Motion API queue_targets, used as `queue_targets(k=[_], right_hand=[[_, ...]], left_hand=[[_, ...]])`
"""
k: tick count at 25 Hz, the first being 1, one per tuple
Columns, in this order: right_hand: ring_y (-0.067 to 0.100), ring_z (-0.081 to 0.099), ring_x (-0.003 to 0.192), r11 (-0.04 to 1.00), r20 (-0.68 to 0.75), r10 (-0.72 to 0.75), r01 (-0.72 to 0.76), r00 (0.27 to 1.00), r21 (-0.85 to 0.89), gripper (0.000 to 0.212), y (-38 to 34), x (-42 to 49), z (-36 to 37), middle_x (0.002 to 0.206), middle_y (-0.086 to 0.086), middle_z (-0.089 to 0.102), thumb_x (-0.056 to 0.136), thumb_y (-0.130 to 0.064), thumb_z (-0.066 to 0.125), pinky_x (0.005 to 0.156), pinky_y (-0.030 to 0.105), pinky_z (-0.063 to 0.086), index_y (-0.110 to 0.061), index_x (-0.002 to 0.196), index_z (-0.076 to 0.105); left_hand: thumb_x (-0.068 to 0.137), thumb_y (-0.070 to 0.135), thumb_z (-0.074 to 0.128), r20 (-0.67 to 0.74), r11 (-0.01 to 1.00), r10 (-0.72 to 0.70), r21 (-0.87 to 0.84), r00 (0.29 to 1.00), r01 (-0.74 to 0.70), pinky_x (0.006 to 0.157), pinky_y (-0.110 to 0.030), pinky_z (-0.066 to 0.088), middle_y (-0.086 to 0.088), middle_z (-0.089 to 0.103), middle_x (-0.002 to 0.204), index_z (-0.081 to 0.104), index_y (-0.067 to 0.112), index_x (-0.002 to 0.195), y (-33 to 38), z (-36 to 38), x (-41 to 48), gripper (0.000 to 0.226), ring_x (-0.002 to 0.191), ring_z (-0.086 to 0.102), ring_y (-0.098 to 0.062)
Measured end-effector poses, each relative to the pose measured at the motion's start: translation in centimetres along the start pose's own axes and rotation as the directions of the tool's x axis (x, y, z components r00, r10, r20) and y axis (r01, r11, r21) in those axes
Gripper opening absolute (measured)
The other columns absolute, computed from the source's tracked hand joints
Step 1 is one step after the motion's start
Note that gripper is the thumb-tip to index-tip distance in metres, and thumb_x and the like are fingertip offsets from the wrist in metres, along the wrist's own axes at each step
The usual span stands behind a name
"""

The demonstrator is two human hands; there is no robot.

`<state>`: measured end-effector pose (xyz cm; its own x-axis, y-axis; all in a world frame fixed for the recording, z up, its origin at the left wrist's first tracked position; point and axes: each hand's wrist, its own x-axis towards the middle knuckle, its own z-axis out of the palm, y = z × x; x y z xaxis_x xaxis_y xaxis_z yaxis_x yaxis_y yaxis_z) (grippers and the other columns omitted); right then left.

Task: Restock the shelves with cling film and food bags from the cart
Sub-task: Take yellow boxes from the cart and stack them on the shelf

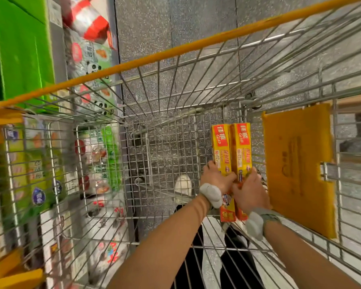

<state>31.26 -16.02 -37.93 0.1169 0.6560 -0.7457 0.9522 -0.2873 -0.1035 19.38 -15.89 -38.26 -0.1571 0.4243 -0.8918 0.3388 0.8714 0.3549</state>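
Left hand (216,178) and right hand (251,193) each grip one of two cling film boxes (241,147), side by side inside cart (175,51), right side. Lift together, clear the wire, then go to shelves (58,59) at left.

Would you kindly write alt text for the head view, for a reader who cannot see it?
The left hand grips the left box and the right hand the right box of yellow cling film, inside a wire cart; stocked shelves stand alongside.
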Motion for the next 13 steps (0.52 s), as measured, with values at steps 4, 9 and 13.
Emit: queue_targets(k=[4,9,13], right_hand=[[0.037,0.053,0.115,1.000,-0.012,0.029,-0.029,1.000,-0.001,0.070,0.1,0.3,0.5,0.137,0.018,0.043,0.092,-0.038,0.053,0.084,0.043,0.046,-0.004,0.145,0.023],[0.038,0.055,0.113,0.992,-0.008,0.086,-0.087,0.996,-0.097,0.067,-1.2,0.5,0.2,0.139,0.020,0.041,0.094,-0.037,0.056,0.080,0.043,0.047,0.001,0.140,0.026],[0.037,0.053,0.114,0.998,-0.034,0.039,-0.041,0.999,-0.053,0.057,-2.8,-2.1,-2.7,0.130,0.018,0.047,0.092,-0.045,0.054,0.083,0.041,0.045,-0.003,0.129,0.039]], left_hand=[[0.062,0.057,0.066,0.019,0.974,-0.115,-0.193,0.993,0.116,0.074,-0.046,0.060,-0.007,0.064,0.101,0.045,0.017,0.115,-1.2,-0.1,1.2,0.070,0.086,0.067,-0.030],[0.085,0.039,0.072,0.141,0.902,-0.175,-0.374,0.974,0.216,0.064,-0.018,0.055,-0.008,0.056,0.123,0.014,0.009,0.152,-1.7,-3.0,-0.2,0.094,0.092,0.062,-0.022],[0.059,0.040,0.082,0.081,0.882,-0.127,-0.448,0.989,0.150,0.108,-0.045,0.042,-0.012,0.040,0.152,0.017,0.017,0.155,-1.7,-5.5,-1.7,0.118,0.133,0.045,-0.033]])
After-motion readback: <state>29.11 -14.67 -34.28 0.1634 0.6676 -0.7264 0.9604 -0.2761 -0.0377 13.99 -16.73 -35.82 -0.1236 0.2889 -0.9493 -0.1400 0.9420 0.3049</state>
